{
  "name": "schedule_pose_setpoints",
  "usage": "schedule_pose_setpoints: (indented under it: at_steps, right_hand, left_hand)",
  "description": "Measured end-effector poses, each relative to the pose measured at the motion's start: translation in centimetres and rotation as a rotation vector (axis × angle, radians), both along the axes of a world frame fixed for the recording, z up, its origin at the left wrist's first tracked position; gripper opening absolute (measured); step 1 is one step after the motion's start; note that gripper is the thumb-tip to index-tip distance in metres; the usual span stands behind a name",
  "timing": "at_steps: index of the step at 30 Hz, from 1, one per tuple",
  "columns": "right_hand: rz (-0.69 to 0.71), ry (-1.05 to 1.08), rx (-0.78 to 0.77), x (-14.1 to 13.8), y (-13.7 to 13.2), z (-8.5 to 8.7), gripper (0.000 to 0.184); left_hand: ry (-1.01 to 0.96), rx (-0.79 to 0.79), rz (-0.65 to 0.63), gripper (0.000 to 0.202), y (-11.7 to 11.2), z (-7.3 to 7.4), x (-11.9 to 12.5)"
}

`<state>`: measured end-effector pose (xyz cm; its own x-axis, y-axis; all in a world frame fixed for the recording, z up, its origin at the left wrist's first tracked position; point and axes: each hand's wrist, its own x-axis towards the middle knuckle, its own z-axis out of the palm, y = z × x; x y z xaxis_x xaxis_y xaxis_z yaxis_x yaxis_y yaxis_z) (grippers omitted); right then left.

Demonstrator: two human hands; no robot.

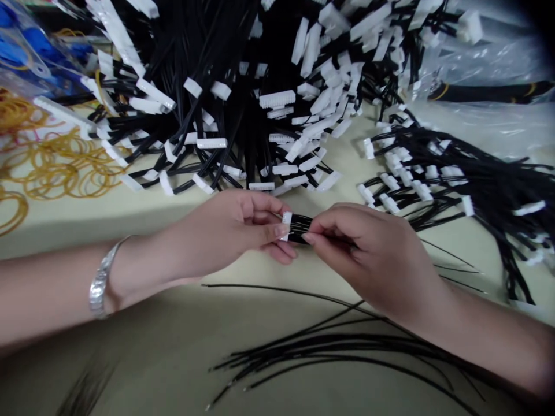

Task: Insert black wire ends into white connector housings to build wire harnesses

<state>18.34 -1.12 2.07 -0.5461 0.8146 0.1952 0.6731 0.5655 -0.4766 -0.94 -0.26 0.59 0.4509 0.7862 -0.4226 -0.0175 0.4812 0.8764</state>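
My left hand (236, 228) pinches a small white connector (286, 224) between thumb and fingers, low over the table at centre. My right hand (373, 254) is closed on the short bundle of black wires (301, 228) that runs out of that connector, its fingertips right against the plug. The two hands nearly touch. A silver bracelet (100, 283) sits on my left wrist. Loose black wires (329, 344) trail from under my right hand toward the near edge.
A large heap of black wire harnesses with white connectors (243, 98) fills the back. A smaller pile (437, 173) lies at right. Yellow rubber bands (56, 162) are scattered at left. Clear plastic bags (485, 86) lie at back right. Pale table surface (173, 358) in front.
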Motion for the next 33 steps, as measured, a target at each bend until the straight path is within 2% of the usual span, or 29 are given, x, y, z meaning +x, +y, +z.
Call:
schedule_pose_setpoints:
  at_steps: [7, 12, 14, 16, 18, 20, 23, 25, 28, 30, 31, 33]
  right_hand:
    - [0.079, -0.041, 0.047, -0.2, 0.0, -0.3, 0.013]
    - [0.145, -0.269, 0.286, -1.5, -2.5, 2.0, 0.017]
    - [0.25, -0.255, 0.328, -2.8, -3.6, 2.5, 0.016]
    - [0.38, -0.255, 0.324, -4.4, -4.2, 2.2, 0.016]
    - [0.371, -0.282, 0.339, -5.7, -4.3, 1.2, 0.017]
    - [0.299, -0.292, 0.377, -6.5, -4.3, -0.2, 0.02]
    - [0.244, -0.263, 0.451, -6.7, -4.8, -1.9, 0.025]
    - [0.233, -0.222, 0.509, -6.3, -5.2, -2.2, 0.026]
    - [0.293, -0.176, 0.543, -4.9, -5.3, -1.0, 0.028]
    - [0.326, -0.201, 0.441, -3.4, -4.5, 0.6, 0.028]
    - [0.286, -0.249, 0.378, -2.6, -3.9, 1.4, 0.029]
    - [0.094, -0.279, 0.316, -1.0, -2.4, 2.4, 0.022]
  left_hand:
    - [0.031, 0.019, -0.016, 0.006, -0.1, 0.4, 0.3]
    - [-0.059, 0.008, 0.008, 0.009, -0.3, 0.3, 0.1]
    - [-0.083, -0.003, 0.038, 0.009, -0.3, 0.2, 0.0]
    - [-0.087, -0.009, 0.064, 0.008, -0.3, 0.1, -0.1]
    - [-0.116, -0.042, 0.079, 0.006, -0.3, 0.2, -0.2]
    - [-0.148, -0.085, 0.084, 0.006, -0.4, 0.3, -0.3]
    - [-0.139, -0.093, 0.056, 0.004, -0.5, 0.5, -0.3]
    - [-0.129, -0.084, 0.053, 0.004, -0.5, 0.6, -0.2]
    - [-0.159, -0.103, 0.071, 0.009, -0.4, 0.6, -0.1]
    - [-0.183, -0.11, 0.093, 0.012, -0.3, 0.5, -0.1]
    - [-0.196, -0.106, 0.099, 0.014, -0.3, 0.5, -0.1]
    - [-0.218, -0.088, 0.098, 0.017, -0.2, 0.4, -0.1]
